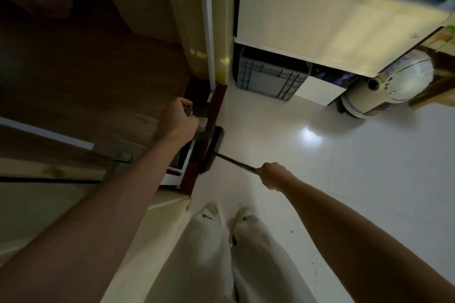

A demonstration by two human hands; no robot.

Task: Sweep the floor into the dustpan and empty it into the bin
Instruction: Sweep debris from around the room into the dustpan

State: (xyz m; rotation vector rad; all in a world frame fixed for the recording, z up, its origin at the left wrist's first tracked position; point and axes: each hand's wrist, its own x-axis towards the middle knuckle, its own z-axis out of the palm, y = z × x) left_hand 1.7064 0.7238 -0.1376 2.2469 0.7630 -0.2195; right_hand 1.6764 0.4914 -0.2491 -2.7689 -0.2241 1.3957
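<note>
My left hand [178, 119] grips the handle of a dark dustpan [205, 120] held low at the doorway threshold. My right hand [272, 176] is curled round the thin dark broom handle [236, 162], which runs up and left to the black broom head [214, 149]. The broom head lies on the white tiled floor [344, 179] right beside the dustpan, at the dark red threshold strip [197, 174]. The dustpan's inside is in shadow and partly hidden by my left hand. No bin can be made out.
A grey plastic crate [268, 79] sits under a pale cabinet [332, 27] ahead. A white round fan [394, 83] stands at the right. A door frame [209, 32] rises at the centre, with a dark wooden floor [86, 81] to its left. My feet [229, 216] are below.
</note>
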